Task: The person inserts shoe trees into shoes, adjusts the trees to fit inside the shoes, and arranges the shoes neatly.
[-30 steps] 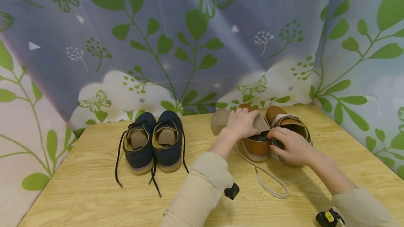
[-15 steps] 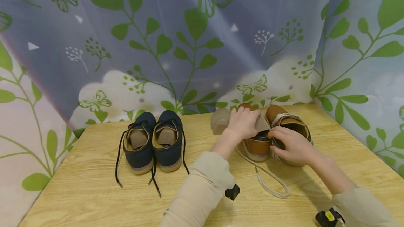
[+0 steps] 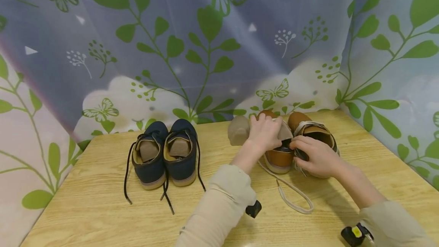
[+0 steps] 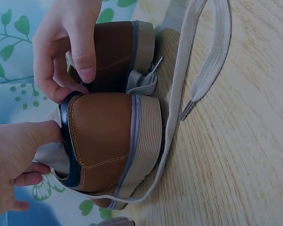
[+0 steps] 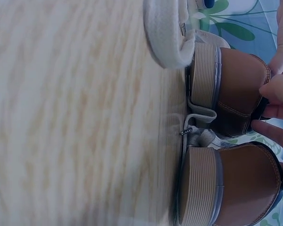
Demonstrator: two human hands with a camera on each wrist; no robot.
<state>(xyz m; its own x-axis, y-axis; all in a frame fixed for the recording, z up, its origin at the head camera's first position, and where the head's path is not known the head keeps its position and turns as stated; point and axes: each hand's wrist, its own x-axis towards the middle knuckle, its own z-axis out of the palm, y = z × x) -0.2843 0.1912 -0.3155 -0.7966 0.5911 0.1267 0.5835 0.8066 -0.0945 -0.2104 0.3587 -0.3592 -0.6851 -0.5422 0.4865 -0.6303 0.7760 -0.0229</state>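
Two brown leather shoes stand side by side at the right of the table in the head view. Over the opening of the left brown shoe (image 3: pixel 278 160), my left hand (image 3: pixel 264 132) grips a beige shoe insert (image 3: pixel 285 130) that sits partly inside. Its thumb lies near the dark collar in the left wrist view. My right hand (image 3: pixel 317 155) pinches that shoe's collar (image 5: pixel 262 108) from the right, its fingertips at the rim. The right brown shoe (image 3: pixel 297 119), with a pale lace, is partly hidden behind this hand. Another beige insert (image 3: pixel 238 129) lies left of the shoes.
A long pale shoelace (image 3: pixel 298 198) loops across the wooden table (image 3: pixel 103 216) in front. Two navy shoes, the left one (image 3: pixel 149 170) and the right one (image 3: pixel 181 169), stand to the left with brown inserts and loose black laces. A patterned cloth (image 3: pixel 205 56) hangs behind.
The head view has shifted slightly. Both hands keep nearly the same places on the left brown shoe, with only small finger movement of the left hand.
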